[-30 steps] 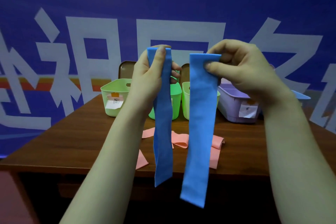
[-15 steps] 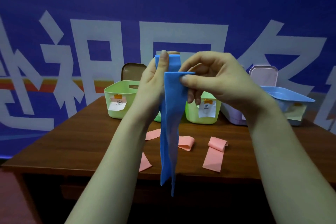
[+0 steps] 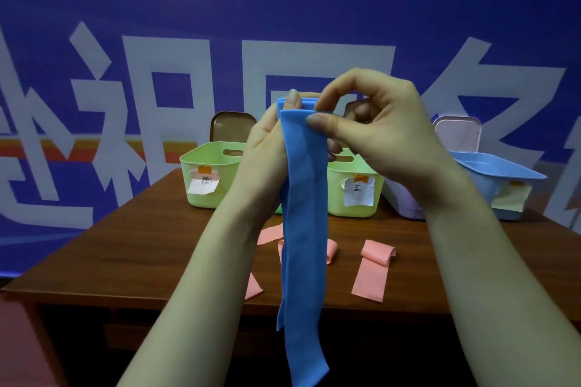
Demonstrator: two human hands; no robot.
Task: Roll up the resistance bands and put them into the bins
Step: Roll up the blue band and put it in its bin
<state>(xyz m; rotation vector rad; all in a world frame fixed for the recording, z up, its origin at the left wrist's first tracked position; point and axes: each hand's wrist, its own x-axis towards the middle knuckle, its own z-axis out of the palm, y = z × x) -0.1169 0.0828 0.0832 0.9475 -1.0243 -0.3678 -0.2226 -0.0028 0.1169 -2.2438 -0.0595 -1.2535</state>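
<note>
**Blue resistance band, hand-held over the table, with bins**

Writing: the blue wall (image 3: 314, 9) carries large white characters, cropped and not readable as words. The pale green bin (image 3: 207, 188) bears a white paper label (image 3: 202, 186) under orange tape; its handwriting is illegible. The second green bin (image 3: 352, 201) has a similar white tag (image 3: 358, 195) with one handwritten character, too small to read. The blue bin (image 3: 503, 179) carries a yellowish slip (image 3: 511, 199) with no legible text. A lilac bin (image 3: 405, 204) stands between the second green bin and the blue bin.

Hands: the left hand (image 3: 267, 148) is raised, its thumb upright and pressed against the top of the blue resistance band (image 3: 303, 214). The right hand (image 3: 377, 129) arches over from the right, thumb and forefinger pinching the band's upper front edge. The band hangs doubled between the forearms, in the air in front of the bins.

Also present: a pink band (image 3: 372, 273), its far end curled over, lies on the brown table (image 3: 125, 245). More pink strips (image 3: 253, 287) are partly hidden. A brown lid (image 3: 231, 126) and a pink lid (image 3: 457, 135) stand behind the bins.
</note>
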